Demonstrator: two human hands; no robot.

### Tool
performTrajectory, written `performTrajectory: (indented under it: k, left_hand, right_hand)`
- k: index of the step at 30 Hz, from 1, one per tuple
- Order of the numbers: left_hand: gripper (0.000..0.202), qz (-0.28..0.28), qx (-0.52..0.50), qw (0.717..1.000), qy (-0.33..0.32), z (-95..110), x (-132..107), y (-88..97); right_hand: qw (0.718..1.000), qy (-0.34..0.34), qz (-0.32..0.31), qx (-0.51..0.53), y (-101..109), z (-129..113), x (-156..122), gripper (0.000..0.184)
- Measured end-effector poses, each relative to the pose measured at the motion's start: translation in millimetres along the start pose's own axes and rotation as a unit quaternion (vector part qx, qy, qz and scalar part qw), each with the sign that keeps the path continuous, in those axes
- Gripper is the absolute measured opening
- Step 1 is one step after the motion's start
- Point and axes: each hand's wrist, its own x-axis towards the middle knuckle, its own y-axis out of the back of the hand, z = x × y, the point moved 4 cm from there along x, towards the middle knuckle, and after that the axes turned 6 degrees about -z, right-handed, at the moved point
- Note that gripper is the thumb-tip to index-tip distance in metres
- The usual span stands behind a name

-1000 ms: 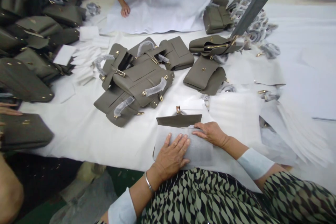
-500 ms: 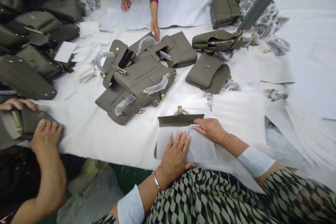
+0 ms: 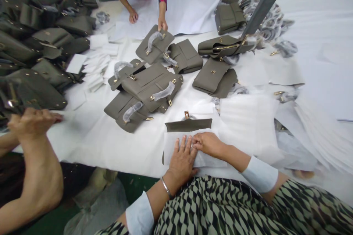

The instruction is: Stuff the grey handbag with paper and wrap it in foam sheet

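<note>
Head view: dark olive bag (image 3: pixel 176 126) lay on the white-covered table (image 3: pixel 124 154), 6 o'clock, near the person's torso, flap and gold clasp (image 3: pixel 186 115) toward 12, body mostly under a white sheet (image 3: pixel 170 141). Left hand (image 3: pixel 182 157) palm down on sheet, fingers straight, slightly spread, nothing gripped. Right hand (image 3: pixel 208 143) at the sheet's 2 o'clock side, fingers curled in narrow, tips right beside the left fingers; couldn't tell if they pinched the sheet. Step in hand, by my read: laying and smoothing the sheet over the bag. Next move looked to call for a flat left palm pinning the sheet while the right squared its edge below the flap. Other bags (image 3: pixel 154 84) 11 o'clock of it, co-worker's hand (image 3: pixel 162 23) on one; white sheet stack (image 3: pixel 248 123) at 3 o'clock
</note>
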Motion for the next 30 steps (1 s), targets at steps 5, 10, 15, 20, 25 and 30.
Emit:
performTrajectory:
  k: [5,10,15,20,25,30]
  left_hand:
    - [0.092,0.011,0.003,1.000,-0.003,1.1,-0.3,1.8]
    - [0.096,0.024,-0.008,1.000,0.002,0.3,-0.6,1.2]
    - [0.099,0.022,-0.026,0.999,-0.001,-0.7,-0.6,0.5]
    - [0.105,0.015,-0.037,0.999,0.008,-0.9,0.3,3.1]
    - [0.094,-0.017,-0.058,0.997,-0.047,-9.4,-6.8,11.7]
    - [0.050,-0.011,-0.162,0.981,-0.106,-34.0,-17.1,22.4]
  right_hand:
    - [0.999,-0.026,-0.015,-0.009,4.1,0.1,9.3,0.003]
    - [0.996,-0.087,0.016,-0.014,-4.8,-2.9,9.4,0.014]
    - [0.995,-0.092,0.013,0.021,-5.7,2.9,9.9,0.007]
    - [0.994,-0.080,0.047,0.055,-3.3,4.3,-0.6,0.014]
    - [0.989,-0.041,0.067,0.126,-11.7,-1.7,-12.3,0.018]
    - [0.987,-0.051,0.087,0.127,-18.5,1.2,-9.8,0.021]
